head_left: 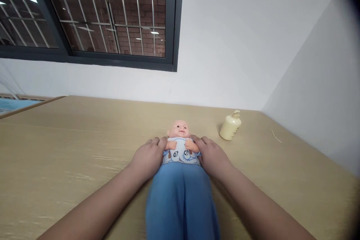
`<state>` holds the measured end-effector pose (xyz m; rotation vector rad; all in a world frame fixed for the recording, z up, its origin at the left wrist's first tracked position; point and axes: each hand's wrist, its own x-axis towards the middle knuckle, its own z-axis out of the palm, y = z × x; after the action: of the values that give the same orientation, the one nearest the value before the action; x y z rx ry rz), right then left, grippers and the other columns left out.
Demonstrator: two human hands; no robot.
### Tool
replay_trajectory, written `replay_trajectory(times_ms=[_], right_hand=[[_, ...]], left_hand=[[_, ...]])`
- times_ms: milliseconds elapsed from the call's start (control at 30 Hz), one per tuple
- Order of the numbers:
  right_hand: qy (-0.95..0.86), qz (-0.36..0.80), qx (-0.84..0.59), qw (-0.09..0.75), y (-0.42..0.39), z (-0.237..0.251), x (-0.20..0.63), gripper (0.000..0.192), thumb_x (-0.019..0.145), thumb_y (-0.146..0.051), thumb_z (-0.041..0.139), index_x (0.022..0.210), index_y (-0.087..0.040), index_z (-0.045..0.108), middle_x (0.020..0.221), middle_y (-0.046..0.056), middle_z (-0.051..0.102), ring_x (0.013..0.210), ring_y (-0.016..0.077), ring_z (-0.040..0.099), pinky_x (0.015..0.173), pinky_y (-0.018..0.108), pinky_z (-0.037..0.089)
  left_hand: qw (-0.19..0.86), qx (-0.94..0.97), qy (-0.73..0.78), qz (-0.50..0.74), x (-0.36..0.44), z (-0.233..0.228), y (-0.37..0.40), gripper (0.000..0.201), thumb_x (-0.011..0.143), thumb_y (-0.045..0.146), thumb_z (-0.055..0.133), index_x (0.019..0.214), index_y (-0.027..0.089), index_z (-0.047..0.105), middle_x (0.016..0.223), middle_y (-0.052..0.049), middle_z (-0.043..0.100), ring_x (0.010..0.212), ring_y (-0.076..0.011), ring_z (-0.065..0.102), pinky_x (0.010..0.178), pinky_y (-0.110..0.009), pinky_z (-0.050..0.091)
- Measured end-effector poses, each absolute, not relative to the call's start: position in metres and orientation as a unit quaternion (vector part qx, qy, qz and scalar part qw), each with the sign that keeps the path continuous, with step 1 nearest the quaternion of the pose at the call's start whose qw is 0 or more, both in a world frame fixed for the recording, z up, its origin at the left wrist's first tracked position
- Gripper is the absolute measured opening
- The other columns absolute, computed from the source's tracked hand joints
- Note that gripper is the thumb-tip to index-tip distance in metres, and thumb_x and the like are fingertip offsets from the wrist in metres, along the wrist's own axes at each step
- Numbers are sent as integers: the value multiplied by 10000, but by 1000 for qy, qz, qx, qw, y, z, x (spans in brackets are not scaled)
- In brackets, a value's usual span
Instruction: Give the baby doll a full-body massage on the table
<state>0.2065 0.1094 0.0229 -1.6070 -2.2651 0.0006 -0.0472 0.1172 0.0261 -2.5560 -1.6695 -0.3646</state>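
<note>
A baby doll (180,154) lies on its back on the tan surface, its head away from me. It wears a white top with a printed cartoon face and long blue trousers (182,198). My left hand (150,157) is closed around the doll's side at the left, by its arm and shoulder. On the opposite side my right hand (213,155) grips it in the same way, the thumb near the shoulder. The doll's small hands show on its chest between mine. Some of my fingertips are hidden behind its body and sleeves.
A cream pump bottle (231,126) stands to the right of the doll's head, tilted in view. Beyond it a thin pale strand (276,136) lies on the tan surface (84,150). A white wall (219,63) and a dark-framed barred window (118,60) rise behind.
</note>
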Motion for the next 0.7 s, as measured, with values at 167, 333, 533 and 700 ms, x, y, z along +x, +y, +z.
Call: replay_trajectory(times_ms=[167, 333, 533, 700], right_hand=[[-816, -59, -570, 73, 107, 22, 201, 669, 860, -90, 484, 1502, -247, 383, 1012, 124, 609, 912, 270, 589, 749, 327, 422], [-812, -87, -574, 63, 107, 18, 199, 647, 867, -80, 466, 1492, -237, 396, 992, 133, 609, 889, 277, 588, 727, 336, 422], [-782, -33, -603, 156, 103, 16, 197, 412, 855, -108, 489, 1254, -185, 559, 1024, 117, 617, 922, 258, 589, 723, 317, 412], [-710, 85, -626, 311, 104, 8, 212, 161, 841, -202, 522, 988, -213, 586, 948, 50, 651, 837, 211, 606, 674, 287, 424]], left_hand=[[73, -833, -548, -35, -43, 27, 113, 566, 903, 136, 435, 1468, 150, 394, 1011, -167, 640, 880, -291, 629, 665, -332, 469], [83, -829, -552, -38, -41, 23, 110, 621, 896, 113, 431, 1511, 146, 350, 1017, -183, 634, 889, -289, 619, 672, -331, 484], [32, -820, -561, -111, -50, 17, 111, 433, 929, 199, 449, 1361, 174, 485, 1037, -154, 643, 935, -299, 626, 714, -350, 465], [-93, -766, -588, -243, -66, 10, 115, 345, 950, 400, 471, 1242, 220, 510, 1081, -97, 678, 944, -286, 661, 690, -325, 455]])
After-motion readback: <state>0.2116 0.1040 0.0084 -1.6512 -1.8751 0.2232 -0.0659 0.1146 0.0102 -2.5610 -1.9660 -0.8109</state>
